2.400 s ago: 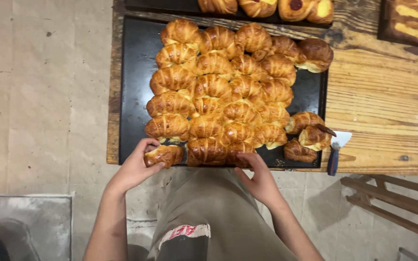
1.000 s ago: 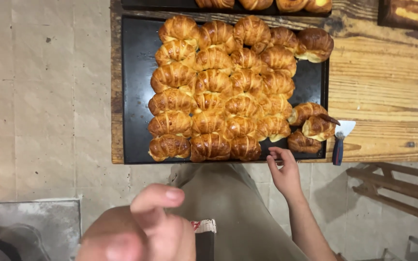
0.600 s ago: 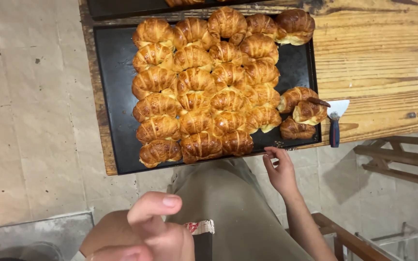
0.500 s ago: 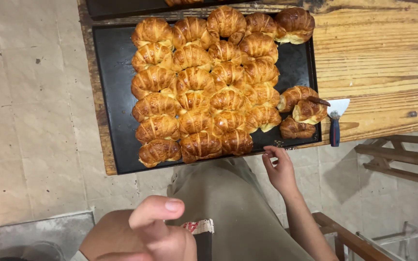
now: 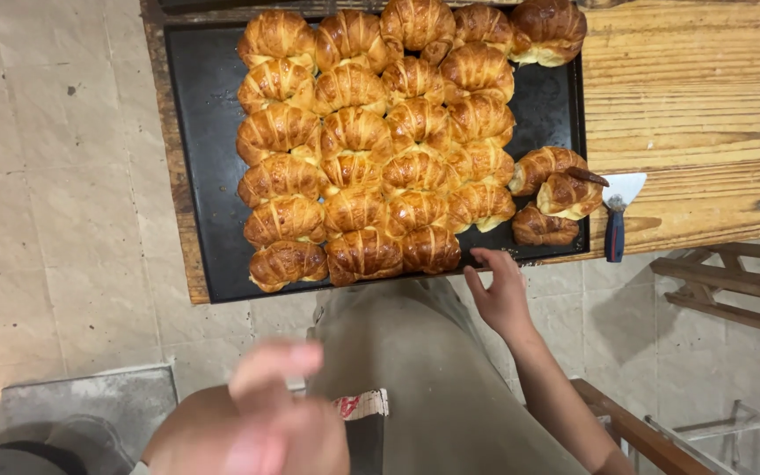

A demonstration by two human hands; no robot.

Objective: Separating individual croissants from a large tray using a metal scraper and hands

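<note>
View from above of a black baking tray [image 5: 200,167] resting on a wooden table [image 5: 697,105]. Croissants [image 5: 371,149] fill the middle of the tray in close rows, touching one another; three more lie at the tray's right edge, slightly apart from the block. Just right of the tray, on the table, lies a scraper [image 5: 617,211] with a dark handle and a pale blade. The right hand [image 5: 499,295] sits at the tray's near edge — fingers loosely spread, the tips at or just touching the rim, nothing held. The left hand [image 5: 270,418] is raised well short of the tray, close to the camera and blurred; one finger appears extended, but whether the hand is open or holds anything cannot be told. Below the tray — a tiled floor [image 5: 54,193] and the person's apron [image 5: 424,369].
</note>
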